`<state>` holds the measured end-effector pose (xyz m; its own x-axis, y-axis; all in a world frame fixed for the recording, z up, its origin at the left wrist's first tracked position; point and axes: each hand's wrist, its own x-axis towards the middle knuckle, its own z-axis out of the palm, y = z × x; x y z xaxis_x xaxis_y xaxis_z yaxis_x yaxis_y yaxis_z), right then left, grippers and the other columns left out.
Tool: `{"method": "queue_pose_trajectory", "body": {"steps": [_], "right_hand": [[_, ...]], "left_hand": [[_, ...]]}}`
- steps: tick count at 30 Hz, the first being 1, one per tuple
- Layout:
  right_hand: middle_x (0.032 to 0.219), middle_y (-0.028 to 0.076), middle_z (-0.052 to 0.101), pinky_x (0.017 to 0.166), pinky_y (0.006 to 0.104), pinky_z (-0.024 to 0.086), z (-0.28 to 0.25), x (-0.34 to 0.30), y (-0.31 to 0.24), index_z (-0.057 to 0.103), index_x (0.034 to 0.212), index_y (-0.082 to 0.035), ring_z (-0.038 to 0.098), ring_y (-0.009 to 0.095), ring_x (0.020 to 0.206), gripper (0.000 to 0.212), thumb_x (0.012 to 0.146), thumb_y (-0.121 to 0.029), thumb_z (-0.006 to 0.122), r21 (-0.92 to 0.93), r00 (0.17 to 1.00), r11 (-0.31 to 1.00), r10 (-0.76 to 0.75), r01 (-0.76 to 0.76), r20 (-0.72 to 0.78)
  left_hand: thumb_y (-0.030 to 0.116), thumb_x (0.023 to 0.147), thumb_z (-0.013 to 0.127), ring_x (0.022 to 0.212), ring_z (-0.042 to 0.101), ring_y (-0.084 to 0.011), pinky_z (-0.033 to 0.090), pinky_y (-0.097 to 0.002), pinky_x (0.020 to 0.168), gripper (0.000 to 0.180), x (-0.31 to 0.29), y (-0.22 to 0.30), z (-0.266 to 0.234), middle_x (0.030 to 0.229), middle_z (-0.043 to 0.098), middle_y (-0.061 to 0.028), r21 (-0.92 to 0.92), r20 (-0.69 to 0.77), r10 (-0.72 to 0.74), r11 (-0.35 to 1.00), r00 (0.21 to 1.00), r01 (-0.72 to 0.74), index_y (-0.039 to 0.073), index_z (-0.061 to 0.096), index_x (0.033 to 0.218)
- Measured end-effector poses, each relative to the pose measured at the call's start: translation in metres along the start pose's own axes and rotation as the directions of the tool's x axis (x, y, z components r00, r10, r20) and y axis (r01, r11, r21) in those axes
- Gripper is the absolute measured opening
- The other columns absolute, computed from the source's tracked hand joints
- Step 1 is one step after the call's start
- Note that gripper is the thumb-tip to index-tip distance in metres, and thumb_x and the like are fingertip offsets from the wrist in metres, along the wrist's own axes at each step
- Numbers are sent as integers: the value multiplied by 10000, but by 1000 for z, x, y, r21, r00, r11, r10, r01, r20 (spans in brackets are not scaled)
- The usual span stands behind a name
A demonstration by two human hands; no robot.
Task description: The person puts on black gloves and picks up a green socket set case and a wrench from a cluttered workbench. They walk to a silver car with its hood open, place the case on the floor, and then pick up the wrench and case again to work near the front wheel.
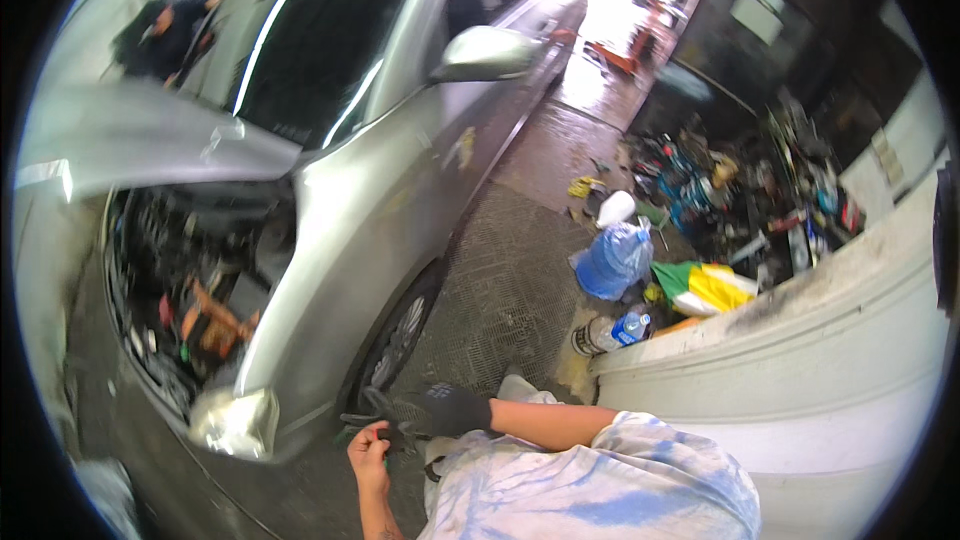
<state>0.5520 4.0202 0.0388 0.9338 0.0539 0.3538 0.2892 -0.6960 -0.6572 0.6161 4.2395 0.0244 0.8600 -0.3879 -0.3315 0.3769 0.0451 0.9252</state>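
My bare left hand point(368, 458) is closed in a pinch beside the car's front wheel, with a small spot of red and green at its fingertips. Just right of it is my right hand point(452, 410) in a dark glove, its fingers curled around something thin and dark that is too blurred to name. Both hands are close together in front of my body, low by the silver car point(345, 230). The car's front wheel point(397, 335) stands just beyond them.
The car's bonnet is raised over the engine bay point(205, 290). Another person point(160, 35) leans at its far side. To the right are a large blue water jug point(615, 258), a smaller bottle point(630, 328), a yellow-green bag point(705, 287) and a heap of tools point(740, 190) along a white ledge point(760, 370).
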Motion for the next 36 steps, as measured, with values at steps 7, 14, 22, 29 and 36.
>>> {"method": "queue_pose_trajectory", "body": {"steps": [7, 14, 22, 29, 36], "right_hand": [[1188, 213, 601, 883, 442, 492, -99, -31, 106, 518, 1286, -30, 614, 369, 1043, 659, 861, -526, 609, 155, 888, 896, 438, -417, -139], [1189, 228, 595, 885, 435, 491, -286, -69, 213, 480, 1341, -33, 615, 364, 1052, 657, 886, -496, 588, 126, 656, 712, 691, -691, -303], [1167, 242, 592, 861, 431, 503, -380, -90, 396, 479, 1346, -43, 622, 367, 1021, 634, 859, -421, 628, 167, 540, 692, 671, -703, -507], [1126, 260, 588, 823, 466, 493, -492, -37, 571, 453, 1357, -59, 622, 389, 965, 501, 923, -296, 535, -260, 688, 637, 680, -726, -255], [1419, 146, 465, 1062, 545, 330, -702, 18, 700, 490, 1365, -168, 424, 395, 1305, 494, 886, -273, 549, -392, 696, 586, 669, -709, -260]], "left_hand": [[134, 902, 627, 640, 342, -36, 327, -236, 606, 237, 116, 33, 191, 680, 398, 79, 408, 347, -148, 913, 926, -7, 80, 507, 705], [348, 1017, 459, 680, 443, -67, 374, -253, 634, 427, 196, 19, 427, 725, 537, 25, 480, 638, -232, 865, 734, -144, 12, 607, 799], [415, 1024, 384, 661, 477, -157, 422, -356, 653, 576, 307, -4, 642, 674, 594, -103, 614, 706, -280, 699, 650, -367, -63, 576, 765], [386, 989, 436, 617, 584, -369, 438, -455, 617, 531, 504, -87, 795, 667, 583, -246, 756, 489, -151, 565, 859, -331, -48, 619, 745], [503, 998, 384, 671, 585, -250, 470, -373, 696, 618, 634, -24, 999, 687, 628, -114, 605, 733, -387, 747, 560, -275, -28, 639, 810]]}}
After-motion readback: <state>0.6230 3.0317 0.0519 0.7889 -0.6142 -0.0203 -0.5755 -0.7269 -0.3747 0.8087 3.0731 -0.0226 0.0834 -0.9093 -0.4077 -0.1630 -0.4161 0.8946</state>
